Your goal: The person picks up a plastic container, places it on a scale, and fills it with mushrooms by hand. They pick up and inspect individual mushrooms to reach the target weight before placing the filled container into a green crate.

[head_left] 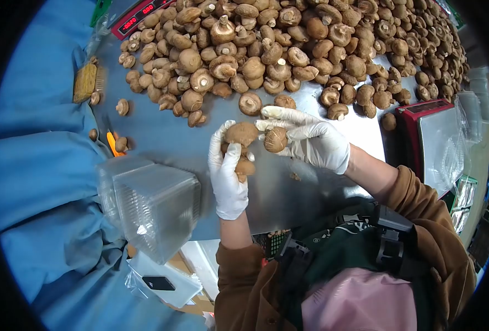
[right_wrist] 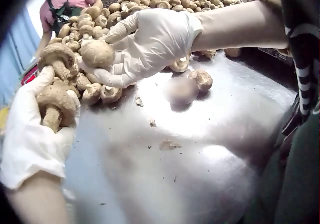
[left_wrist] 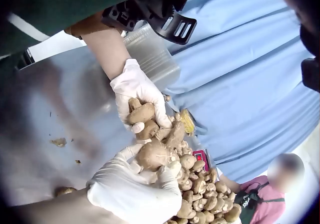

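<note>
Both hands wear white gloves above the metal table [head_left: 288, 204]. The left hand [head_left: 227, 176] holds several brown mushrooms [head_left: 241, 134] in its curled fingers; in the right wrist view two of them show stems, a lower one [right_wrist: 56, 103] lying in the palm. Close beside it, the right hand [head_left: 316, 144] pinches one round mushroom [head_left: 276, 140] between thumb and fingers. That mushroom [left_wrist: 153, 155] appears next to the left hand's mushrooms in the left wrist view. Beyond the hands lies a large heap of mushrooms [head_left: 255, 69].
Stacked clear plastic trays [head_left: 159, 193] stand at the left. A red scale [head_left: 435, 138] is at the right, another [head_left: 139, 19] at the upper left. An orange-handled tool [head_left: 113, 144], a yellow brush [head_left: 85, 83] and a phone [head_left: 159, 283] are visible. A person in pink [left_wrist: 265, 199] stands across.
</note>
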Available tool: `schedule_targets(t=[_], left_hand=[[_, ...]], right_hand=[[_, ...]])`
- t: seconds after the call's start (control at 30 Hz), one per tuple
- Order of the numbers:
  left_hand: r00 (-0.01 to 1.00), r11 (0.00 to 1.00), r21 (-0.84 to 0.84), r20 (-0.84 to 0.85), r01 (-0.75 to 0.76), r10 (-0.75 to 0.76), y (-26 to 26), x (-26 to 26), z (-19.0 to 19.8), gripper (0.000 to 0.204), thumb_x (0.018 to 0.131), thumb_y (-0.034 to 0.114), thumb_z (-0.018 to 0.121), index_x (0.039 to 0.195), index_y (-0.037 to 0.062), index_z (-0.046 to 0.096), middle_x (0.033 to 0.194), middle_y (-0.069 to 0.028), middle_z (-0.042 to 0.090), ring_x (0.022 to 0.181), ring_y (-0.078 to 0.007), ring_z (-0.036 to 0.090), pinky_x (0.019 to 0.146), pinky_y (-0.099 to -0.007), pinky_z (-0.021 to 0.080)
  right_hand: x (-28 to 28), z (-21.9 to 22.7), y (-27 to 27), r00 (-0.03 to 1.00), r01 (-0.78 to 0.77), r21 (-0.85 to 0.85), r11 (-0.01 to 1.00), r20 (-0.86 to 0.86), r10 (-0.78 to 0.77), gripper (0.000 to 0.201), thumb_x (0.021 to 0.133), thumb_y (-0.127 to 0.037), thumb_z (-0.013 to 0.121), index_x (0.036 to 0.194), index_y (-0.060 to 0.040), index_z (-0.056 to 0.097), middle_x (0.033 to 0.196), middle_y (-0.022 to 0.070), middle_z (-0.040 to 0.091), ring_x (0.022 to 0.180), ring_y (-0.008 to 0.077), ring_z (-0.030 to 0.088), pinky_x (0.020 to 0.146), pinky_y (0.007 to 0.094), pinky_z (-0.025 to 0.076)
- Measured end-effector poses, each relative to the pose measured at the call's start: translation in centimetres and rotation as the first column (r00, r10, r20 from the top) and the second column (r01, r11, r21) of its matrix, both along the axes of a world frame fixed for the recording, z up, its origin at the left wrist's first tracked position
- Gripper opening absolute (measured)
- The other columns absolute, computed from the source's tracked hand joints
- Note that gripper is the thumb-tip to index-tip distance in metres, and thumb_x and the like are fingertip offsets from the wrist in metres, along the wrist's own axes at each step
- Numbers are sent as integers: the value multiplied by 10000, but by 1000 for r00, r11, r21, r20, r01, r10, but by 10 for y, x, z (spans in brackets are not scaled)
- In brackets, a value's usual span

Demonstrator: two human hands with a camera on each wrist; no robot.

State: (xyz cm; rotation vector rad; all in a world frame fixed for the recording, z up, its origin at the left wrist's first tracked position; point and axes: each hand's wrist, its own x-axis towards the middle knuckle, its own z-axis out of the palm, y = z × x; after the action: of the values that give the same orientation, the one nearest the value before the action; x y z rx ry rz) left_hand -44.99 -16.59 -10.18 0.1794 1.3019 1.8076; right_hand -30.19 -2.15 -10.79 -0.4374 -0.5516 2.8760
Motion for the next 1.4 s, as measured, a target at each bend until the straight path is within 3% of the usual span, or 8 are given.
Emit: schedule_targets(t=[0.1, 0.3, 0.53, 0.8, 0.87, 1.0, 1.13, 1.4], left_hand=[[993, 995, 62, 95, -78, 72, -3, 17, 6, 389, 984, 46, 513, 1371, 41, 477, 1151, -99, 599, 873, -144, 589, 692, -257, 520], [846, 973, -85, -482, 213, -228, -5, 36, 7, 512, 926, -38, 529, 1429, 19, 455, 1179, -108, 594, 810, -103, 569, 700, -241, 499], [818, 886, -91, -350, 454, -456, -6, 56, 44, 664, 845, -79, 587, 1473, 24, 401, 1327, -110, 535, 865, -99, 570, 767, -249, 507], [801, 809, 53, -193, 585, -567, 53, 120, 70, 550, 949, 30, 570, 1473, 54, 406, 1311, -97, 519, 862, -110, 569, 697, -240, 511], [719, 746, 8, -274, 666, -639, 76, 148, 83, 576, 965, 107, 569, 1495, 47, 351, 1336, -119, 503, 854, -131, 573, 678, -253, 506], [447, 499, 57, -542, 865, -712, 132, 212, 98, 524, 927, 21, 590, 1432, 43, 450, 1287, -95, 556, 911, -126, 570, 717, -248, 503], [317, 299, 130, -581, 945, -750, 170, 275, 96, 491, 909, -43, 582, 1386, 50, 514, 1321, -73, 571, 1134, -137, 561, 877, -253, 497], [356, 295, 199, -531, 935, -769, 205, 364, 114, 425, 945, 12, 598, 1353, 60, 494, 1178, -75, 611, 1021, -117, 596, 816, -239, 502]], right_hand=[[6, 6, -3, 995, -40, 4, 999, 86, 40, 451, 966, -227, 572, 1374, -53, 486, 1211, 85, 624, 1075, 158, 621, 888, 301, 525], [21, 33, -25, 924, -186, 311, 932, 378, 58, 497, 864, -221, 773, 1290, -85, 557, 1071, 20, 650, 955, 88, 612, 796, 248, 525], [57, 55, -25, 936, -9, 890, 457, 168, -309, 574, 807, -95, 788, 1325, -45, 543, 1254, 92, 621, 1168, 175, 580, 1017, 330, 470], [145, 91, -10, 815, -15, 978, 207, 131, -564, 560, 812, -121, 712, 1344, -104, 539, 1193, 164, 605, 1097, 332, 604, 968, 405, 474], [184, 94, -1, 730, 38, 998, -59, -68, -680, 495, 839, -103, 656, 1320, -81, 543, 1102, 148, 598, 982, 273, 600, 908, 373, 479], [282, 133, 2, 305, -16, 995, 102, 102, -947, 425, 833, -48, 587, 1257, -46, 560, 1073, 63, 563, 937, 113, 558, 857, 284, 472], [348, 135, -1, 105, 241, 956, 168, 146, -984, 457, 780, -13, 567, 1237, -35, 567, 1069, 30, 511, 970, 107, 502, 923, 272, 437], [414, 95, 26, 127, -205, 975, 87, 115, -985, 410, 791, -54, 604, 1196, -1, 565, 1023, 147, 538, 947, 216, 546, 896, 314, 454]])
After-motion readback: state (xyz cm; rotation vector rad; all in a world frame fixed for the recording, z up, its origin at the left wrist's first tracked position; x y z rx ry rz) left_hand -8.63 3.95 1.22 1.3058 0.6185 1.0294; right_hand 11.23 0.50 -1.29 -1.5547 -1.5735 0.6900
